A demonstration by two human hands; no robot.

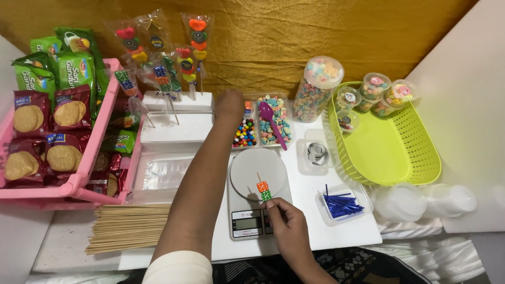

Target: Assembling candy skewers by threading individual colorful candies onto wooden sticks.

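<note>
- Now our right hand pinches a thin wooden skewer, fingers narrow on the stick below two soft candy cubes, orange over green, above the round white scale near the desk's front edge.
- Our left hand reaches into the clear candy tray of glossy beads and pastel bits; we cannot tell how its fingers stand.
- A bundle of bare skewers lies at the front left corner.
- A perforated lime basket fills the right edge.
</note>
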